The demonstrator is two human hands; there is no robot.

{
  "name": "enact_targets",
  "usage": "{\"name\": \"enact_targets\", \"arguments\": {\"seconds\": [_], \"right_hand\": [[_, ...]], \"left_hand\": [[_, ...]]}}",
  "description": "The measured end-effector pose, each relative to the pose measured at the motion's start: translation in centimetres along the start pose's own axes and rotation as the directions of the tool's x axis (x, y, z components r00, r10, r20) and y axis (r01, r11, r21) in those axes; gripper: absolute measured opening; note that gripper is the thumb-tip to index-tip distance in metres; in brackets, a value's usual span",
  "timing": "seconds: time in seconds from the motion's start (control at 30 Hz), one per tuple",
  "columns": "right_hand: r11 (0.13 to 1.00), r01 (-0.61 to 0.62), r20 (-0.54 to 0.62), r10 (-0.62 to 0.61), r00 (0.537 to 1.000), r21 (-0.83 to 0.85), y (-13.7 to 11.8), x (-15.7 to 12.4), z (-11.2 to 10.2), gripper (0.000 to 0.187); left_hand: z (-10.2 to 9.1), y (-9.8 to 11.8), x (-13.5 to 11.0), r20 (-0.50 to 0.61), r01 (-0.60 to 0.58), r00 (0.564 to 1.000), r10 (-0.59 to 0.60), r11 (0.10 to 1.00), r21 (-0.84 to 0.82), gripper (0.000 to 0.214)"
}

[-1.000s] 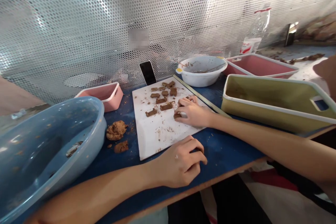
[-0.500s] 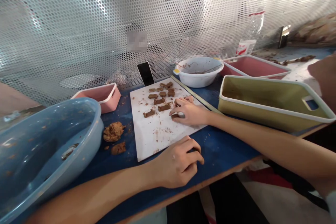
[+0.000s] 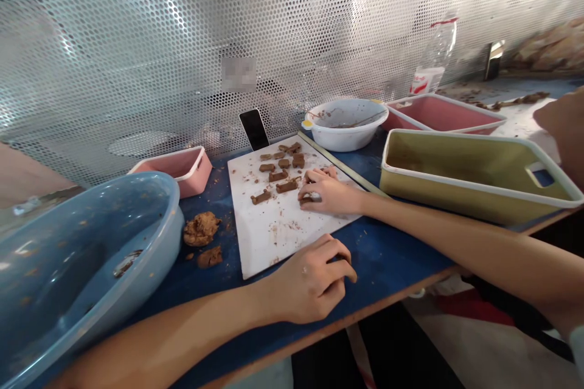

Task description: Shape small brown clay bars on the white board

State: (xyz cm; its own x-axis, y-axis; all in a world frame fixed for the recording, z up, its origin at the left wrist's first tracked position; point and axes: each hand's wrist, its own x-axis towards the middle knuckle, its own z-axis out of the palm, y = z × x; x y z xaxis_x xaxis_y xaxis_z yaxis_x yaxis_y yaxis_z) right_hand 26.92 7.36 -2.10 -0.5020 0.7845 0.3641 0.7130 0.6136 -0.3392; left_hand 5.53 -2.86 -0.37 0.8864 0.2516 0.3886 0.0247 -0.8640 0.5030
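My right hand (image 3: 331, 192) rests on the right side of a white board (image 3: 260, 249), its fingers bent down and the thumb close to them. Whatever is under those fingers is mostly hidden. Beside its fingertips lies a brown clay piece (image 3: 286, 186) with raised ends. Similar clay pieces lie farther left and back, among them a bar (image 3: 261, 197) and a small block (image 3: 283, 163); crumbs dot the board. My left hand (image 3: 314, 279) lies at the table's near edge, just off the board, its fingers loosely curled and apart, with nothing visible in them.
A blue basin (image 3: 171, 219) stands left, beside a clay lump (image 3: 201, 228) and a smaller chunk (image 3: 210, 257). Behind are a pink bin (image 3: 196, 175), a phone (image 3: 254, 129), a white bowl (image 3: 349, 140) and a perforated metal screen (image 3: 182, 73). A green bin (image 3: 456, 191) stands right.
My right fingers have drawn slightly closer together on the board. The view has shifted a little; my left hand and the clay pieces look otherwise unchanged.
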Motion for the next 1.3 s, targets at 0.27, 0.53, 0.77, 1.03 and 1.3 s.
{"name": "enact_targets", "arguments": {"seconds": [0.27,0.53,0.77,1.03,1.3], "right_hand": [[0.998,0.023,0.007,-0.022,1.000,-0.059,0.0,-0.5,-0.5,0.035],[0.998,0.036,0.012,-0.035,0.999,-0.047,-0.1,-0.9,-1.4,0.026],[0.994,0.053,0.009,-0.053,0.999,-0.094,-0.1,-0.8,-1.3,0.026],[0.986,0.064,0.013,-0.063,0.998,-0.153,0.3,-1.0,-1.4,0.028],[0.989,0.071,0.014,-0.070,0.997,-0.127,0.5,-0.9,-1.1,0.028]], "left_hand": [[0.0,0.0,-0.1,0.017,0.004,1.000,-0.004,1.000,0.009,0.024],[0.0,0.0,0.0,-0.005,-0.021,1.000,0.021,1.000,0.009,0.023],[0.1,0.0,-0.1,0.027,0.003,1.000,-0.003,1.000,0.020,0.024],[0.1,0.0,0.0,-0.018,-0.045,0.999,0.046,0.999,0.023,0.025],[0.0,0.0,0.0,-0.030,-0.059,0.998,0.060,0.998,0.027,0.026]]}}
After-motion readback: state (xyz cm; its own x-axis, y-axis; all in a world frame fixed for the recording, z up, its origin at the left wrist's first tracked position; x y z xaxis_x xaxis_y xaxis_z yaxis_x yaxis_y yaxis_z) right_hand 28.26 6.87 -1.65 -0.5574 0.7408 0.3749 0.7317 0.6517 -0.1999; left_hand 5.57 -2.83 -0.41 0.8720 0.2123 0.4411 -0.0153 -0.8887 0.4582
